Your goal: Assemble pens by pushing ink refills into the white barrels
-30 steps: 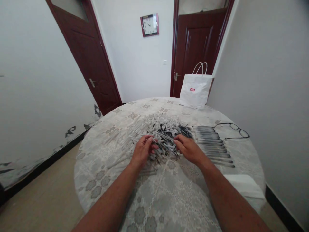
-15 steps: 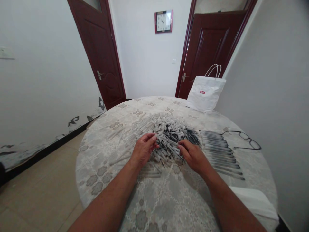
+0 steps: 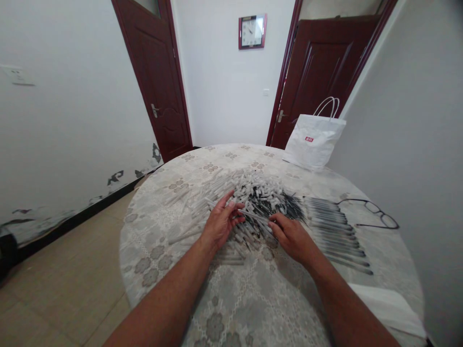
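Note:
A heap of grey pen barrels and black refills point(image 3: 258, 200) lies in the middle of a round table with a lace cloth point(image 3: 249, 294). My left hand point(image 3: 220, 222) rests on the heap's left side, fingers bent and pinching a thin grey piece. My right hand point(image 3: 291, 234) lies on the heap's near right side, knuckles up and fingers curled into the parts. What its fingertips grip is hidden. A neat row of assembled pens point(image 3: 334, 231) lies to the right of my right hand.
A pair of black glasses point(image 3: 376, 214) lies at the table's right. A white paper bag point(image 3: 314, 142) stands at the far edge. A folded white cloth point(image 3: 388, 306) sits near right. Two dark red doors and a wall clock point(image 3: 252, 31) are behind.
The view has shifted a little to the left, so the table sits further right. My left hand has spread slightly over the heap. My right hand has drawn a little nearer to me.

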Demonstrator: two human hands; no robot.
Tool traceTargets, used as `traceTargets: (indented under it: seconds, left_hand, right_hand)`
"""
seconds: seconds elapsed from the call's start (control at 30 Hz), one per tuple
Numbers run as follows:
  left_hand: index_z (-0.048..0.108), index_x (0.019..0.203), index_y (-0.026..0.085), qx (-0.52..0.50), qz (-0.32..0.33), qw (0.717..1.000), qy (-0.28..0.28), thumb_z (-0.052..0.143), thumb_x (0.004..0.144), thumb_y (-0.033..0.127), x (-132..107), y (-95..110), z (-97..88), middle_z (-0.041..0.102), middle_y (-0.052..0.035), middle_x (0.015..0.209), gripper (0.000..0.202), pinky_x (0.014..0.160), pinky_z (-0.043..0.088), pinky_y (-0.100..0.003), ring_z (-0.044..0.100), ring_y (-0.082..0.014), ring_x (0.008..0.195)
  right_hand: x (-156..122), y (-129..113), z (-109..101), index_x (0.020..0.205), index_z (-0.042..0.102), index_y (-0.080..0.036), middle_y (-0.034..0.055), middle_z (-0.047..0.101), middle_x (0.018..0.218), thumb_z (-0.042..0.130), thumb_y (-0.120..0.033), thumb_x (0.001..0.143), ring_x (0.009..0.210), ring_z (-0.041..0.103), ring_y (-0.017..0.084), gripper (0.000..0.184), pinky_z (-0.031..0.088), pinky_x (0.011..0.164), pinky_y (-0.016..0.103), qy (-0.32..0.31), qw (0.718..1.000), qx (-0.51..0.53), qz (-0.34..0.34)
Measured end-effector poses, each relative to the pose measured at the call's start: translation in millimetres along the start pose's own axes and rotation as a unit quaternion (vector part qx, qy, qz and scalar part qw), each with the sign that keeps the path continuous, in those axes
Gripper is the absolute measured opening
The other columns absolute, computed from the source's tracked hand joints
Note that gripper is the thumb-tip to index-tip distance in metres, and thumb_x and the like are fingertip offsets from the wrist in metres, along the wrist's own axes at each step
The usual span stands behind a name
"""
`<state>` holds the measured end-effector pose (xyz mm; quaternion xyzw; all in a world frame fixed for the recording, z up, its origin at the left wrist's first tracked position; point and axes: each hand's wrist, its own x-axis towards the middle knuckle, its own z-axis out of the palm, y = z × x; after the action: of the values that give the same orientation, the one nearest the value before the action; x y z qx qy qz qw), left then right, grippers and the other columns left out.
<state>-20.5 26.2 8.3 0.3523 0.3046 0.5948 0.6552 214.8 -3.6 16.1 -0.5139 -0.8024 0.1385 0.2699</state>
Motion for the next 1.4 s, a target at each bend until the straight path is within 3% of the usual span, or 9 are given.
traceTargets:
  seconds: [0.2,0.37,0.7,1.4]
  left_hand:
    - [0.054,0.109,0.019,-0.013,-0.005,1.0,0.02,0.067,0.089,0.031,1.3,-4.1,0.7,0.074,-0.0103,0.097,0.026,0.067,0.061,-0.031,0.072,-0.0183,0.079]
    - [0.052,0.097,0.018,-0.039,0.013,0.998,0.041,0.069,0.089,0.03,2.1,-3.3,1.6,0.074,-0.0134,0.105,0.022,0.071,0.063,-0.033,0.073,-0.0207,0.09]
    - [0.059,0.099,0.015,-0.061,0.0,0.995,0.079,0.078,0.081,0.025,6.7,-4.2,-3.6,0.074,-0.0115,0.103,0.028,0.075,0.063,-0.033,0.074,-0.0185,0.083]
    - [0.059,0.095,0.016,-0.003,0.012,0.997,0.074,0.081,0.076,0.031,4.7,-6.0,0.1,0.075,-0.0116,0.099,0.032,0.068,0.062,-0.031,0.075,-0.0198,0.08]
  right_hand:
    - [-0.3,-0.4,-1.4,0.101,0.061,-0.022,0.0025,0.069,0.079,0.043,-0.035,0.101,0.068,0.064,0.018,0.022,0.036,0.064,0.028,0.0,1.0,-0.014,0.005]
    - [0.7,-0.5,-1.7,0.1,0.062,-0.022,0.0035,0.07,0.08,0.043,-0.037,0.101,0.07,0.065,0.019,0.024,0.038,0.064,0.028,0.008,1.0,-0.01,0.006]
    - [1.1,-0.4,-1.3,0.098,0.068,-0.022,0.0044,0.073,0.085,0.047,-0.038,0.1,0.076,0.068,0.02,0.026,0.043,0.07,0.028,0.057,0.998,0.003,-0.007]
    - [0.0,0.5,-1.1,0.101,0.067,-0.022,0.0064,0.074,0.089,0.048,-0.039,0.099,0.077,0.068,0.02,0.026,0.045,0.07,0.029,0.043,0.998,-0.027,-0.036]
